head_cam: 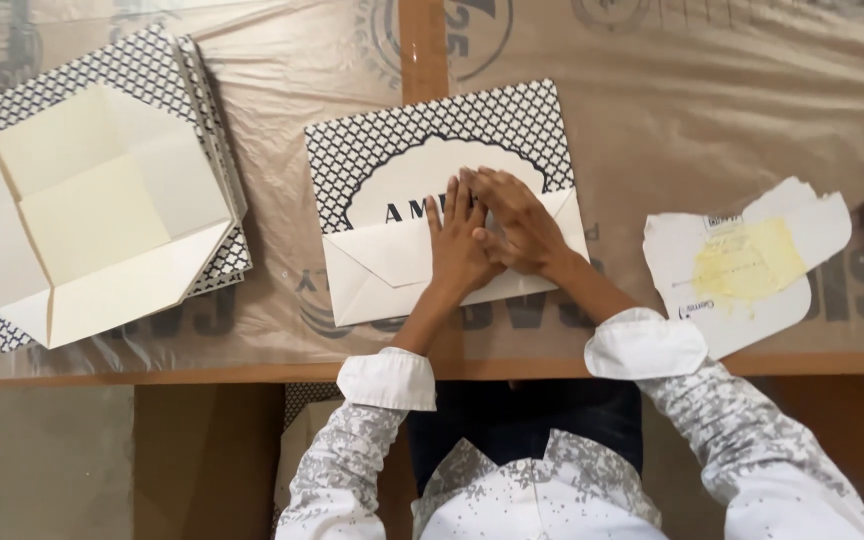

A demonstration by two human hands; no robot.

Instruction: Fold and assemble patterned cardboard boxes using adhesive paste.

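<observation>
Sleeves: grey-and-white patterned with white cuffs, at the bottom of the frame, both arms reaching up toward the centre.
Left hand (457, 245): flat, fingers spread, grasping nothing; it presses down on the cream flap, apparently to keep the fold from springing up.
Right hand (517, 225): also flat and unclenched, laid partly over the left one's fingers, adding weight at the same spot.
Folded card (432, 150): centre of the frame, black-and-white lattice print with a scalloped cream panel; its cream flap (377, 265) is turned up over the lower half.
Torn paper scrap (742, 265): right of centre, white with a yellow smear, well apart from the hands.
Stack of cards (102, 200): upper left, the top one lying unfolded, cream inside up.
Desk (282, 60): covered in clear plastic sheeting.
</observation>
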